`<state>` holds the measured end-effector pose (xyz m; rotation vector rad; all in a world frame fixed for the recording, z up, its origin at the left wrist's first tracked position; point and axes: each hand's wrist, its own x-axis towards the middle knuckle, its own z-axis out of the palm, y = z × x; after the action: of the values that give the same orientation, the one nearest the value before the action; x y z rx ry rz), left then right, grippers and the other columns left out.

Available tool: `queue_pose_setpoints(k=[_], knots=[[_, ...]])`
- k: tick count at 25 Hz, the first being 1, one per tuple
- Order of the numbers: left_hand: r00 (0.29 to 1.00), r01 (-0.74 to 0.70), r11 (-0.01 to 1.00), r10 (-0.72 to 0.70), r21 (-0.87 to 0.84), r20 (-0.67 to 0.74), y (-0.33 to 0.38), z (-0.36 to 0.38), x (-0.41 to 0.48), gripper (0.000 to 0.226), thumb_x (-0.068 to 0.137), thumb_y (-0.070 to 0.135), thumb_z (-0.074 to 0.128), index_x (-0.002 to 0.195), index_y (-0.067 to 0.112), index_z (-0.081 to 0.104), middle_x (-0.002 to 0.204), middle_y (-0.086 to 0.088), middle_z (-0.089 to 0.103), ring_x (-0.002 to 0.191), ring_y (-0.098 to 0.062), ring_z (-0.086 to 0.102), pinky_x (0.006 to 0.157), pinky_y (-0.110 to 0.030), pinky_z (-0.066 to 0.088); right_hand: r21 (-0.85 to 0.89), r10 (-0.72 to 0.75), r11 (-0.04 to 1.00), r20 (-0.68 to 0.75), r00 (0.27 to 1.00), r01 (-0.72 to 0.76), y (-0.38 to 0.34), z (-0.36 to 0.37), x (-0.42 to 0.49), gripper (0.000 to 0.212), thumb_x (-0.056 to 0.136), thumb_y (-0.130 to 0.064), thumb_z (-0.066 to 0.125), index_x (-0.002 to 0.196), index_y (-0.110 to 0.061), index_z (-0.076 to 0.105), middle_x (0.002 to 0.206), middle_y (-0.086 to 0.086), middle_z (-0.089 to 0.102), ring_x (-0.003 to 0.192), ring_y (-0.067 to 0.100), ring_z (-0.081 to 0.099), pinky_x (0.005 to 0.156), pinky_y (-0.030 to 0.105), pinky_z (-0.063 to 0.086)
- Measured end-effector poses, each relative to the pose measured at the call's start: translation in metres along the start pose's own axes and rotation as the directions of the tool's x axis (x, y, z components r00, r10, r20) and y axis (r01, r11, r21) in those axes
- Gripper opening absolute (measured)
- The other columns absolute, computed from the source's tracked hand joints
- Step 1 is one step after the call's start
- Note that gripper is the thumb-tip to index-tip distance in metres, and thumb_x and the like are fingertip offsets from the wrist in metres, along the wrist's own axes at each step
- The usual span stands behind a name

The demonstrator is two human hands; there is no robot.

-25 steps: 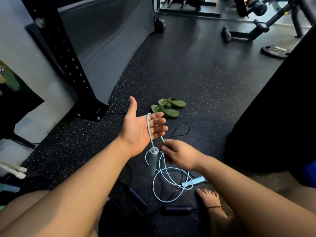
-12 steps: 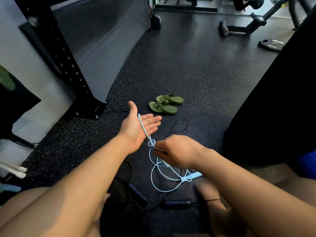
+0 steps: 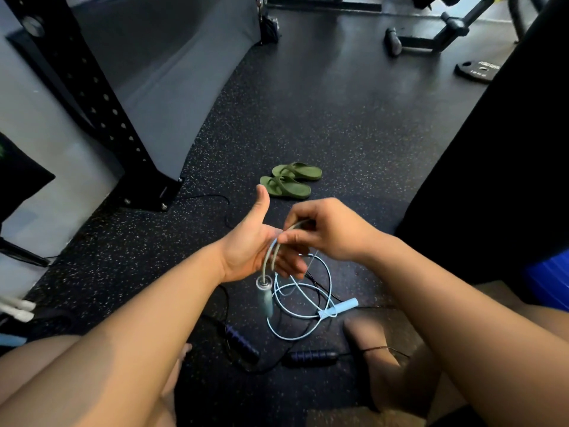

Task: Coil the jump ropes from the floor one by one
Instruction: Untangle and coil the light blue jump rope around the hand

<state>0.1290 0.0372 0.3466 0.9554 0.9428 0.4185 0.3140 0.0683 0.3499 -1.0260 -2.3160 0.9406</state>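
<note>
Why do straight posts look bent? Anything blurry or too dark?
Head view: wide-angle lens bows the black rack post; the right hand and the light blue jump rope it pinches are slightly motion-blurred; soft sheen on the far floor; black panel at right lost in shadow.

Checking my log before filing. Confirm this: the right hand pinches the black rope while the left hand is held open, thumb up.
One error: the right hand pinches the light-blue rope; the black rope lies on the floor. The left hand is held open, thumb up. The head view shows it.
</note>
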Motion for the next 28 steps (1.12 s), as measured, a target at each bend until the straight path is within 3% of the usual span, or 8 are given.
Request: queue_pose_setpoints(k=[5,8,10,14,18,21,25,28], knots=[[0.997,-0.046,0.998,0.049,-0.048,0.064,0.005,0.003,-0.006,0.105,0.058,0.1,0.01,0.071,0.008,0.059,0.046,-0.006,0.051,0.046,-0.026,0.056,0.057,-0.032,0.05,0.203,0.048,0.979,-0.111,0.993,-0.025,0.013,-0.002,-0.001,0.031,0.082,-0.03,0.082,0.076,-0.01,0.059,0.059,-0.012,0.048,0.057,0.003,0.04,0.055,0.024,0.034],[0.987,-0.144,0.952,0.159,-0.269,0.032,0.007,0.001,-0.011,0.099,0.055,0.103,0.013,0.069,0.013,0.052,0.043,0.002,0.04,0.042,-0.021,0.048,0.057,-0.032,0.037,0.245,0.141,0.964,-0.157,0.977,-0.1,0.023,0.008,0.001,0.05,0.091,-0.054,0.062,0.077,-0.006,0.061,0.064,-0.003,0.043,0.061,0.009,0.039,0.058,0.036,0.037],[0.974,-0.222,0.889,0.22,-0.4,-0.053,0.009,-0.004,-0.014,0.106,0.059,0.105,0.01,0.074,0.01,0.056,0.05,0.001,0.042,0.048,-0.022,0.048,0.059,-0.032,0.039,0.245,0.241,0.948,-0.138,0.961,-0.203,0.031,0.017,0.0,0.056,0.091,-0.065,0.048,0.079,-0.012,0.065,0.064,-0.005,0.047,0.06,0.008,0.044,0.061,0.039,0.042],[0.947,-0.306,0.773,0.306,-0.556,-0.095,0.006,-0.012,-0.015,0.119,0.06,0.106,0.02,0.098,0.002,0.065,0.078,-0.008,0.063,0.074,-0.027,0.064,0.079,-0.034,0.05,0.284,0.279,0.921,-0.005,0.96,-0.266,0.029,0.035,0.0,0.042,0.105,-0.045,0.043,0.076,-0.025,0.066,0.058,-0.007,0.051,0.056,0.013,0.049,0.063,0.037,0.044],[0.919,-0.384,0.759,0.371,-0.526,-0.135,0.004,-0.01,-0.012,0.126,0.062,0.103,0.015,0.119,0.001,0.061,0.111,-0.016,0.072,0.108,-0.035,0.069,0.098,-0.04,0.051,0.194,0.312,0.927,0.082,0.947,-0.322,0.022,0.047,0.001,0.033,0.107,-0.032,0.043,0.095,-0.012,0.066,0.055,-0.003,0.054,0.05,0.012,0.05,0.059,0.031,0.042],[0.887,-0.462,0.737,0.388,-0.494,-0.252,0.005,-0.015,-0.011,0.128,0.067,0.101,0.007,0.13,0.001,0.056,0.13,-0.018,0.067,0.125,-0.035,0.063,0.112,-0.042,0.041,0.0,0.294,0.954,0.19,0.937,-0.299,0.018,0.052,-0.001,0.027,0.107,-0.028,0.044,0.086,-0.021,0.06,0.056,-0.006,0.058,0.047,0.008,0.052,0.055,0.026,0.043],[0.846,-0.523,0.714,0.373,-0.466,-0.38,0.006,-0.025,-0.009,0.131,0.071,0.098,0.003,0.141,-0.004,0.047,0.136,-0.02,0.065,0.129,-0.035,0.061,0.117,-0.045,0.035,-0.161,0.195,0.974,0.237,0.952,-0.159,0.002,0.048,-0.003,0.026,0.106,-0.028,0.045,0.094,-0.016,0.065,0.062,-0.01,0.054,0.056,0.003,0.05,0.062,0.029,0.041],[0.834,-0.487,0.811,0.322,-0.325,-0.447,0.003,-0.031,-0.002,0.129,0.075,0.094,0.001,0.149,-0.005,0.036,0.131,-0.019,0.068,0.127,-0.031,0.063,0.117,-0.045,0.037,-0.202,0.047,0.979,0.195,0.98,-0.007,-0.009,0.04,-0.003,0.03,0.106,-0.029,0.048,0.096,-0.007,0.065,0.063,-0.009,0.05,0.057,0.006,0.05,0.059,0.026,0.035]])
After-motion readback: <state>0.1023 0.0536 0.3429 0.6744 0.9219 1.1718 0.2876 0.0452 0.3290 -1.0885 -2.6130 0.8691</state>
